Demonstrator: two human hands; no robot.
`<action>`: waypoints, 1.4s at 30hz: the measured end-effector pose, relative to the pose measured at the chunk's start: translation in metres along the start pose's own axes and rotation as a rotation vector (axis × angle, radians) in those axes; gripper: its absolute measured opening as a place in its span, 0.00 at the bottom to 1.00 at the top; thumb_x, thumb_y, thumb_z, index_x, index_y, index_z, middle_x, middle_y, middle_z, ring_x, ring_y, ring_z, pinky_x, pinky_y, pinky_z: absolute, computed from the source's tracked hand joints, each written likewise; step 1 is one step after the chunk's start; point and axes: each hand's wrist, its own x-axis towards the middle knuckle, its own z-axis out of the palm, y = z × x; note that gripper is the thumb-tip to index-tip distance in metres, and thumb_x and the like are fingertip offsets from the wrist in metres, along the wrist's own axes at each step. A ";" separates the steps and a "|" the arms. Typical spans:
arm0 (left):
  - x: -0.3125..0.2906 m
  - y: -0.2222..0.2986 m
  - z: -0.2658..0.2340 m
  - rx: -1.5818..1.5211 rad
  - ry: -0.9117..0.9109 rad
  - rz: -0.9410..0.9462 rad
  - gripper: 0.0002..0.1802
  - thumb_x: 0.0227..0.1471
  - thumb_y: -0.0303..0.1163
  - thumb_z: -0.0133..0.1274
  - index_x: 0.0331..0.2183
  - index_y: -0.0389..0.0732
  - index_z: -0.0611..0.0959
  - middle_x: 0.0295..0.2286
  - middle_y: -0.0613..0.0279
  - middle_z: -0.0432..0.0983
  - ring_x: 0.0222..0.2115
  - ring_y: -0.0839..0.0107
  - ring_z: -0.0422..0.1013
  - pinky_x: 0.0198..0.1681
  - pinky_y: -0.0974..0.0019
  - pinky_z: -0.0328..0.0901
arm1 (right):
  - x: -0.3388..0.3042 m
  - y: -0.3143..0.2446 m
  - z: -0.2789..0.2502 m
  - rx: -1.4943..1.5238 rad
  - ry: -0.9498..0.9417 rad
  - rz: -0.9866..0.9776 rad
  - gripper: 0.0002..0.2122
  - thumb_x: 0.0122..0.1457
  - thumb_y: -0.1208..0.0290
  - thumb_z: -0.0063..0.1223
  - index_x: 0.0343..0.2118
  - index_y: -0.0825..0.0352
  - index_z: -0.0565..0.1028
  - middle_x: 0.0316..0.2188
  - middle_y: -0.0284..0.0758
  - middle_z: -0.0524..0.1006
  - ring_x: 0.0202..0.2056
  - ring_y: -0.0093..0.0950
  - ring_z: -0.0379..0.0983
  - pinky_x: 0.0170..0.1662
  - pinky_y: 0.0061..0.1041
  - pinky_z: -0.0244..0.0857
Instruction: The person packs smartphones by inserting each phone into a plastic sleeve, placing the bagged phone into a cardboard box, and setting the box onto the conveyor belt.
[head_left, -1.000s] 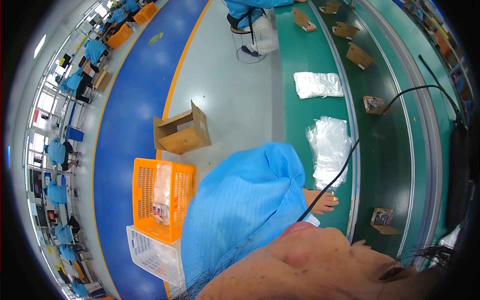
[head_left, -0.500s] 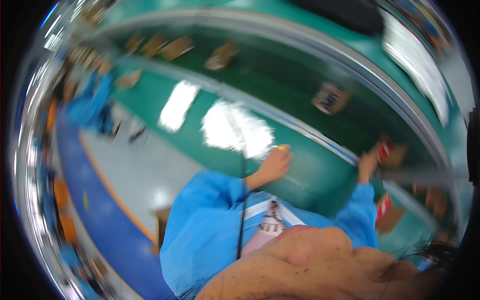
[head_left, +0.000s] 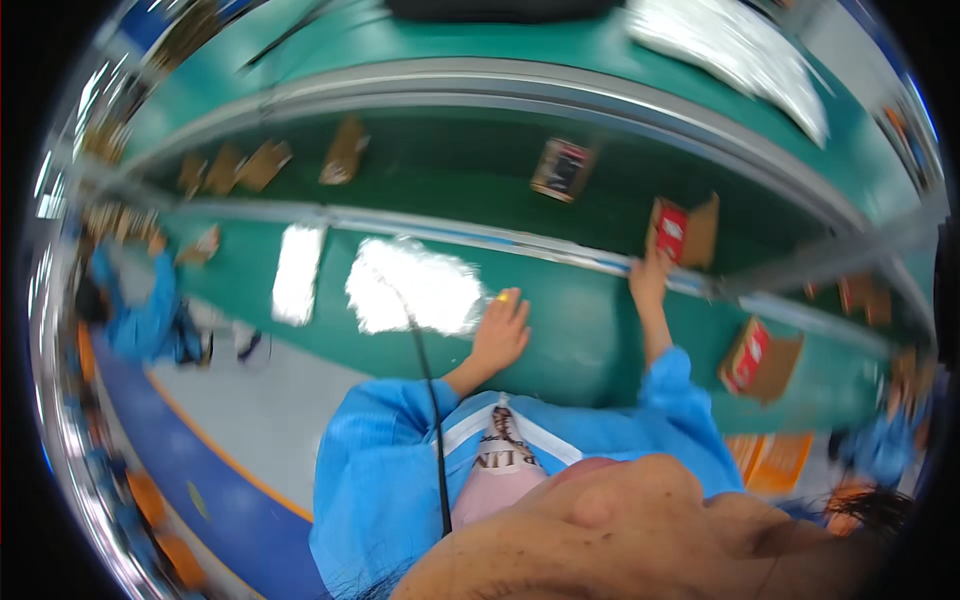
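My left hand (head_left: 503, 332) lies on the green tabletop with its fingers stretched out, a small yellow spot at one fingertip. Next to it is a shiny silvery sheet or bag (head_left: 410, 285). At the metal rail, my right hand (head_left: 650, 282) has its fingers closed on the near edge of an open cardboard box (head_left: 703, 232). Something red (head_left: 670, 235) shows inside that box, and its lid flap stands up on the right. The box rests over the dark green strip beyond the rail.
Another open box with red contents (head_left: 748, 358) sits on the table to my right. Several cartons, among them a dark-faced box (head_left: 562, 168), are on the dark green strip (head_left: 450, 165). A narrower silvery piece (head_left: 299, 275) lies left. Co-workers in blue (head_left: 140, 310) are at both sides.
My view has turned, so the rails and boxes sit at another angle. My right hand stays at the red-filled box, which now shows more fully. My left fingers are more stretched out.
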 end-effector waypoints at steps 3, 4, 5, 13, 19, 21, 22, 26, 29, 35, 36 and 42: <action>-0.006 -0.010 0.006 -0.012 0.031 0.009 0.27 0.44 0.35 0.54 0.47 0.35 0.71 0.53 0.43 0.59 0.54 0.47 0.56 0.57 0.50 0.53 | -0.026 0.040 0.016 0.087 0.075 -0.017 0.14 0.50 0.74 0.50 0.39 0.74 0.74 0.40 0.55 0.72 0.45 0.47 0.66 0.51 0.41 0.58; -0.015 -0.013 0.008 -0.013 0.047 -0.004 0.27 0.44 0.35 0.54 0.47 0.35 0.71 0.53 0.43 0.58 0.54 0.48 0.56 0.57 0.50 0.53 | -0.033 0.035 0.016 0.248 0.224 0.043 0.11 0.49 0.76 0.50 0.35 0.76 0.75 0.34 0.53 0.74 0.39 0.46 0.71 0.47 0.40 0.62; -0.016 -0.012 0.010 -0.028 0.050 0.023 0.27 0.44 0.36 0.54 0.47 0.35 0.71 0.53 0.43 0.58 0.54 0.48 0.56 0.57 0.50 0.53 | -0.038 0.053 0.005 0.293 0.246 0.149 0.11 0.47 0.76 0.52 0.33 0.78 0.74 0.33 0.54 0.75 0.35 0.45 0.72 0.43 0.39 0.64; -0.030 -0.003 0.013 -0.036 0.170 0.078 0.27 0.42 0.36 0.55 0.45 0.34 0.71 0.53 0.41 0.58 0.53 0.49 0.58 0.57 0.50 0.52 | 0.052 0.142 0.001 0.039 0.061 0.441 0.38 0.52 0.36 0.43 0.30 0.81 0.76 0.26 0.55 0.77 0.30 0.47 0.75 0.37 0.41 0.67; -0.036 -0.018 0.019 -0.116 0.197 0.079 0.22 0.42 0.34 0.55 0.41 0.36 0.73 0.53 0.42 0.58 0.54 0.49 0.57 0.58 0.50 0.51 | 0.030 0.051 0.005 0.248 0.028 0.157 0.34 0.57 0.42 0.41 0.22 0.79 0.77 0.13 0.43 0.74 0.16 0.35 0.74 0.23 0.35 0.67; -0.035 -0.022 0.017 -0.157 0.165 0.080 0.20 0.43 0.32 0.53 0.41 0.35 0.73 0.53 0.42 0.58 0.55 0.49 0.56 0.59 0.51 0.50 | 0.002 0.049 0.003 0.264 -0.200 0.174 0.32 0.59 0.45 0.43 0.22 0.78 0.77 0.11 0.39 0.73 0.13 0.27 0.71 0.19 0.29 0.65; -0.037 -0.023 0.016 -0.190 0.141 0.067 0.18 0.45 0.31 0.51 0.40 0.35 0.74 0.53 0.42 0.58 0.56 0.50 0.55 0.60 0.52 0.49 | -0.026 0.007 -0.012 0.347 -0.193 0.056 0.30 0.59 0.46 0.44 0.22 0.78 0.77 0.10 0.37 0.71 0.12 0.23 0.69 0.17 0.27 0.63; -0.048 -0.033 0.018 -0.193 0.152 0.139 0.18 0.45 0.30 0.52 0.41 0.36 0.75 0.52 0.45 0.60 0.55 0.51 0.57 0.58 0.53 0.52 | -0.103 0.029 -0.017 0.414 -0.417 0.013 0.28 0.60 0.48 0.44 0.22 0.76 0.76 0.12 0.38 0.72 0.14 0.25 0.69 0.17 0.27 0.61; -0.064 -0.039 0.024 -0.206 0.176 0.178 0.18 0.45 0.30 0.51 0.41 0.36 0.75 0.52 0.45 0.61 0.54 0.50 0.57 0.58 0.53 0.54 | -0.123 0.061 -0.066 -0.192 -0.703 -0.024 0.17 0.59 0.59 0.50 0.24 0.72 0.75 0.14 0.36 0.73 0.18 0.22 0.70 0.23 0.23 0.63; -0.063 -0.026 -0.003 -0.131 0.103 0.181 0.19 0.45 0.29 0.49 0.41 0.34 0.74 0.52 0.42 0.60 0.54 0.49 0.58 0.57 0.53 0.54 | -0.052 -0.155 -0.242 0.139 -0.905 -0.376 0.10 0.56 0.68 0.52 0.33 0.72 0.75 0.18 0.34 0.75 0.24 0.20 0.72 0.31 0.20 0.65; -0.060 -0.025 -0.008 -0.127 0.064 0.175 0.19 0.44 0.29 0.49 0.41 0.34 0.73 0.53 0.42 0.59 0.54 0.48 0.58 0.57 0.52 0.54 | -0.043 -0.225 -0.267 0.538 -0.776 -0.473 0.13 0.57 0.67 0.51 0.38 0.73 0.74 0.29 0.37 0.76 0.31 0.23 0.73 0.34 0.22 0.66; -0.062 -0.030 -0.002 -0.082 0.138 0.217 0.22 0.41 0.29 0.53 0.42 0.33 0.74 0.52 0.43 0.60 0.54 0.49 0.57 0.57 0.54 0.54 | -0.018 -0.412 -0.311 1.509 -0.979 -1.145 0.40 0.53 0.37 0.42 0.54 0.75 0.60 0.49 0.56 0.66 0.46 0.41 0.70 0.49 0.34 0.66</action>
